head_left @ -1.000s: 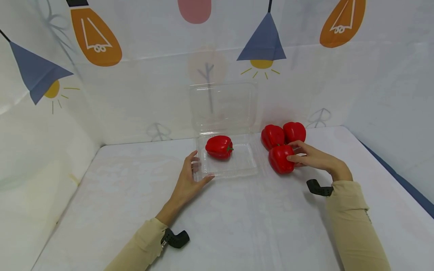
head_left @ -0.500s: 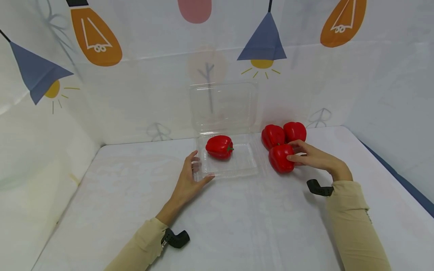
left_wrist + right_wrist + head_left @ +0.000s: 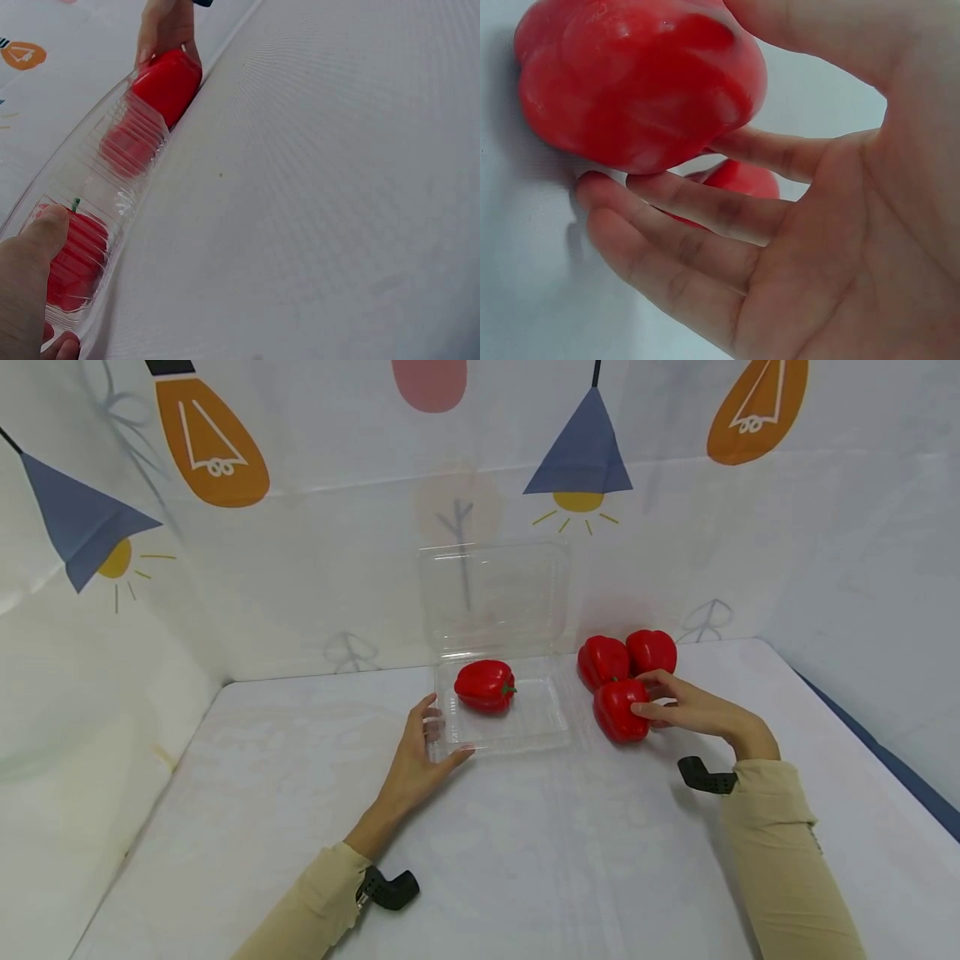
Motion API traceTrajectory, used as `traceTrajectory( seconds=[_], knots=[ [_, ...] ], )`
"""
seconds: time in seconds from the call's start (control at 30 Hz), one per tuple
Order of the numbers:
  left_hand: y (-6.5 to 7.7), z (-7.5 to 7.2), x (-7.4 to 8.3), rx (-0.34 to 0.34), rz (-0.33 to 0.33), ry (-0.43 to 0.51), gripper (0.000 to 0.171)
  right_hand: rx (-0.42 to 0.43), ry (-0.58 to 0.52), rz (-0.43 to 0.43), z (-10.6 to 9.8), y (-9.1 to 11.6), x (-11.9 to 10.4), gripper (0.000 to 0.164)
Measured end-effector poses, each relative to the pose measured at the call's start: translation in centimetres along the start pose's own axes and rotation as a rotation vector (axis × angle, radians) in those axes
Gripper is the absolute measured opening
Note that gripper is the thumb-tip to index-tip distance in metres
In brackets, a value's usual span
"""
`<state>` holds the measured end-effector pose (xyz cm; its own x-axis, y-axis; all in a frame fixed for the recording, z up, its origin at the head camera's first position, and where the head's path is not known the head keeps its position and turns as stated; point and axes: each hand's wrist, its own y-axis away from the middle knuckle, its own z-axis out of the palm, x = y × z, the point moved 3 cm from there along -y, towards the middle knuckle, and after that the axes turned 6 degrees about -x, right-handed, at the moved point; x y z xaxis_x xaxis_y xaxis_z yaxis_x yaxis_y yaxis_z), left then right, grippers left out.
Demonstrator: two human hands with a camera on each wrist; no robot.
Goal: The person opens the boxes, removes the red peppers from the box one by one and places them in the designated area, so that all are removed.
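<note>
A clear plastic container (image 3: 542, 708) stands with its hinged lid raised at the back. One red bell pepper (image 3: 483, 686) lies on its side in the left part, green stem pointing right. My left hand (image 3: 412, 766) holds the container's front left corner, thumb (image 3: 49, 232) along the front wall and fingers at the left side. To the right, my right hand (image 3: 701, 710) grips the nearest loose red bell pepper (image 3: 618, 712) between thumb and fingers. In the right wrist view this pepper (image 3: 637, 82) sits between thumb and index finger, with the other fingers spread below.
Two more red bell peppers (image 3: 602, 662) (image 3: 652, 651) stand just behind the gripped one, close together. The raised lid (image 3: 495, 597) is upright near the printed back curtain (image 3: 337, 577). A white cloth (image 3: 487, 860) covers the table.
</note>
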<state>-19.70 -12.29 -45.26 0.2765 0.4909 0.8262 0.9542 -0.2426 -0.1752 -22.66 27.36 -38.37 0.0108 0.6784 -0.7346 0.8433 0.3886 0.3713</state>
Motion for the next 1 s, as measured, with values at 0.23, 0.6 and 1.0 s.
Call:
traceTrajectory(
  seconds=[0.23,0.6,1.0],
  knots=[
    [-0.1,0.0,0.1,0.004,0.01,-0.006,0.094,0.008,0.028,0.004,-0.1,0.0,0.1,0.073],
    [0.0,0.0,0.1,0.002,0.0,0.007,0.095,0.039,0.077,-0.014,-0.3,0.3,-0.2,0.069],
    [0.0,0.0,0.2,0.006,0.003,-0.001,0.095,0.217,0.174,-0.023,-1.3,0.8,-1.1,0.059]
  ],
)
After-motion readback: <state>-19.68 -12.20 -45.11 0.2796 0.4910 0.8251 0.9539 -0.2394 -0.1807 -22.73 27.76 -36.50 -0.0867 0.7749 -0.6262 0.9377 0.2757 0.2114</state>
